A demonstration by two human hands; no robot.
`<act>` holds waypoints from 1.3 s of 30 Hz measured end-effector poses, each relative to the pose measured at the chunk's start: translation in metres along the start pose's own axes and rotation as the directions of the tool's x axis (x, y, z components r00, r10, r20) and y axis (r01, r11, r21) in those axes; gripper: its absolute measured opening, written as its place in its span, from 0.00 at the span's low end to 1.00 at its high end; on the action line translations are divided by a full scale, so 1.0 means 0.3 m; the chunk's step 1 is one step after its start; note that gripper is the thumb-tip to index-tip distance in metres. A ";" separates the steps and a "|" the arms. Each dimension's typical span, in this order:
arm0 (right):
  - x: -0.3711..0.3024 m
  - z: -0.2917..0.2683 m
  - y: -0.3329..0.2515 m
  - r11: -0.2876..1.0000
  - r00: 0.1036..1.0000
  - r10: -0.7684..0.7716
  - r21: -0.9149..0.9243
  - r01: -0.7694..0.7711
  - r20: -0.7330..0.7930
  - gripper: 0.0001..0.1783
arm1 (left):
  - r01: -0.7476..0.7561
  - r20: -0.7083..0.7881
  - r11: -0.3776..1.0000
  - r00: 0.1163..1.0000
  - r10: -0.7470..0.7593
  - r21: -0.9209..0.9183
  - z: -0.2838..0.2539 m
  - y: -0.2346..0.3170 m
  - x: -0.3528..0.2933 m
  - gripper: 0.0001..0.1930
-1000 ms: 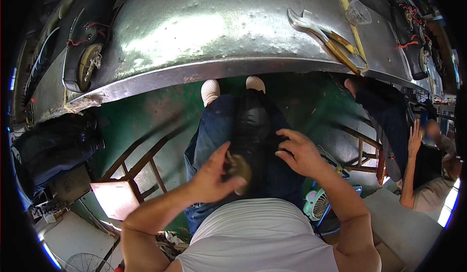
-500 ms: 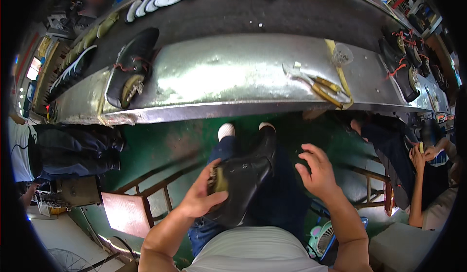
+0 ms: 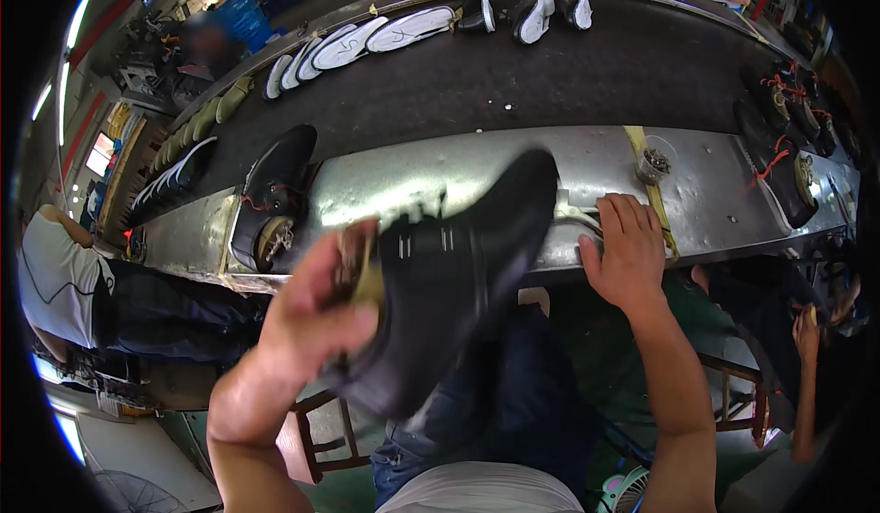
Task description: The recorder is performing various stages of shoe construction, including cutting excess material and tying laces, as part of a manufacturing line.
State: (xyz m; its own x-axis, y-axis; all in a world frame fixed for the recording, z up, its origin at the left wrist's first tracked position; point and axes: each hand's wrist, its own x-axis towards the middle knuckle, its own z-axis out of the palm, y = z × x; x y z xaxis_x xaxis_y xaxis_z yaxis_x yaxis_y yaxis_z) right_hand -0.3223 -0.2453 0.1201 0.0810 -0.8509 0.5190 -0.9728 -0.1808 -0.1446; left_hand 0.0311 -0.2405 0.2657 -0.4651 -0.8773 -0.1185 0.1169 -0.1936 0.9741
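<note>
My left hand (image 3: 316, 307) grips a black leather shoe upper (image 3: 440, 302) at its heel opening, the thumb over the yellowish lining. Its toe points up and to the right, above the bench edge, and its outline is slightly blurred. My right hand (image 3: 628, 252) lies over the handles of metal pincers (image 3: 576, 214) at the bench's front edge. The fingers bend over the handles and hide most of them; only the metal head shows past the thumb. A clear cup of small nails (image 3: 654, 165) stands just beyond this hand.
A metal-topped ledge (image 3: 385, 183) borders a dark belt (image 3: 513, 73). Black shoes with red laces stand at left (image 3: 272, 197) and right (image 3: 779, 169). White soles (image 3: 412, 32) line the far side. People sit or stand at both sides; a small fan (image 3: 628, 493) is low by my right.
My left hand has lifted the shoe upper from my lap toward the bench. My right hand has reached forward onto the pincers. The view has tilted up.
</note>
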 end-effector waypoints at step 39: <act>-0.337 -0.158 -0.196 0.993 0.978 0.070 0.080 -0.087 0.197 0.35 | 0.085 -0.732 0.933 0.646 0.216 0.350 -0.657 -0.305 -0.131 0.32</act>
State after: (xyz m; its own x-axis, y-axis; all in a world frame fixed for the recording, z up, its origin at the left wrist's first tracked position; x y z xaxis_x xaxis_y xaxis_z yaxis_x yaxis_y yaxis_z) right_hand -0.2837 -0.1251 0.1160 0.0536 -0.9420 0.3314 -0.9557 -0.1446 -0.2564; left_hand 0.2117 -0.2748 0.1432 0.3667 -0.9303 -0.0068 -0.2378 -0.1008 0.9661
